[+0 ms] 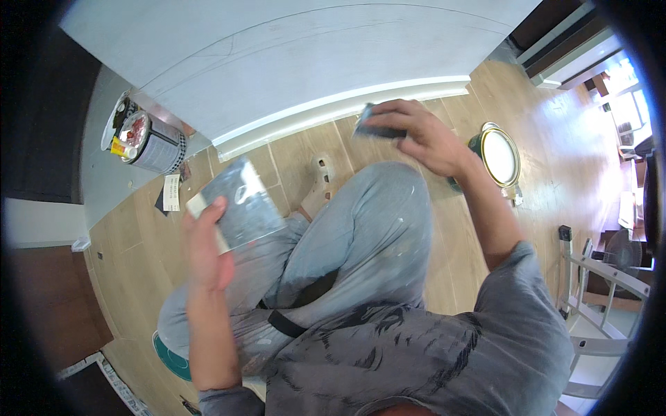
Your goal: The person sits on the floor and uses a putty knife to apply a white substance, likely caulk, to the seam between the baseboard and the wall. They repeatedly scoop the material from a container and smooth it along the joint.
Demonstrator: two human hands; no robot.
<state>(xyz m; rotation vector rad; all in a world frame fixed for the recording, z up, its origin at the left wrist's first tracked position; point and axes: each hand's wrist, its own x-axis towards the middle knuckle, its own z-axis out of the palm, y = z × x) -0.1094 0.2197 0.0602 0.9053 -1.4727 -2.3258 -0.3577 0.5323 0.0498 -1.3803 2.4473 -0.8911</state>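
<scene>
My left hand point(207, 246) is closed on the pale edge of a wide metal putty knife point(248, 202). Its broad, shiny blade is tilted above my bent leg, and some whitish smears show on it. My right hand point(424, 135) is raised near the foot of the white wall point(312, 59), with fingers and thumb gripping a small dark grey flat piece point(374, 125). Motion smears that piece, so its kind is unclear. A gap separates it from the white baseboard point(340, 114) in the picture.
Right of my knee stands an open tin of white paint point(499, 158). At the left, a dark bucket point(158, 144) carries a yellow tube and other items. A sheet of labels point(171, 193) lies on the wood-look floor point(132, 246). A metal ladder point(610, 277) is at the far right.
</scene>
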